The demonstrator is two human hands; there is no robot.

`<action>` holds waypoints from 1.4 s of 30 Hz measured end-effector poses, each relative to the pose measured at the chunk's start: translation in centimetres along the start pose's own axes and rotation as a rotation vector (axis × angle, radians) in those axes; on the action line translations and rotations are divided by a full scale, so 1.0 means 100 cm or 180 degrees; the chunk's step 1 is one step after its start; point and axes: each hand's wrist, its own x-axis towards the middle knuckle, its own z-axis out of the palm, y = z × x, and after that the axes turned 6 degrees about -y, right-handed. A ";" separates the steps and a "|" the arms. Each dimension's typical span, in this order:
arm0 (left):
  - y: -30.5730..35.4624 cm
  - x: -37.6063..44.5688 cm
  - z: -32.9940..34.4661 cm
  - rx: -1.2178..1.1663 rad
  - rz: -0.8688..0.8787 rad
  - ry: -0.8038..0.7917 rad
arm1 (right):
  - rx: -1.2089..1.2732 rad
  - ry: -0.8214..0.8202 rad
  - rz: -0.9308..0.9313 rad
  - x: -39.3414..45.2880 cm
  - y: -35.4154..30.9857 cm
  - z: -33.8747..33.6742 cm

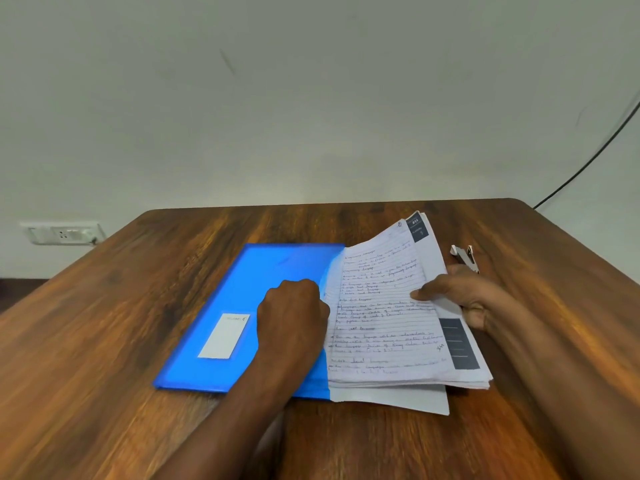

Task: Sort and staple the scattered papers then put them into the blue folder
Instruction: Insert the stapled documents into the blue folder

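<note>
A flat blue plastic folder lies on the brown wooden desk. The left hand, fingers curled, grips its right edge. The right hand pinches the stack of handwritten lined papers, partly inside that edge. Filing is underway; next, slide them fully in. A small metal stapler rests right of the folder.

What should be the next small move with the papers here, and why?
Probably slide the paper stack further left into the blue folder. The right hand pinches the stack's right edge, and most of the stack still sticks out on the right. The left hand rests curled on the folder by its opening, which should keep it steady.
</note>
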 end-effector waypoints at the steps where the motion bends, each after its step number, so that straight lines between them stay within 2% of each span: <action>1: 0.001 0.000 -0.002 0.0012 0.0007 0.0014 | 0.0031 -0.0005 -0.0005 0.001 0.000 0.003; 16: 0.023 -0.013 0.001 0.0161 0.0432 -0.0161 | 0.0369 0.0026 0.0234 0.019 0.012 0.056; 26: 0.026 -0.017 0.008 0.0182 0.0720 -0.0272 | 0.0239 0.0085 0.0334 0.026 0.015 0.102; 30: 0.024 -0.018 0.007 0.0112 0.0679 -0.0229 | -0.0067 0.0289 0.0171 0.026 0.015 0.100; 33: 0.024 -0.018 0.009 0.0092 0.0633 -0.0228 | -0.0707 0.0719 -0.0120 0.024 0.016 0.089; 36: 0.025 -0.017 0.013 0.0175 0.0674 -0.0304 | -0.1237 0.0939 -0.0255 0.022 0.019 0.082; 39: 0.030 -0.016 0.012 0.0468 0.0821 -0.0446 | -0.1224 0.0978 -0.0208 0.021 0.019 0.085; 42: 0.033 -0.020 0.008 0.0437 0.0890 -0.0631 | -0.0922 0.0885 -0.0125 0.021 0.018 0.096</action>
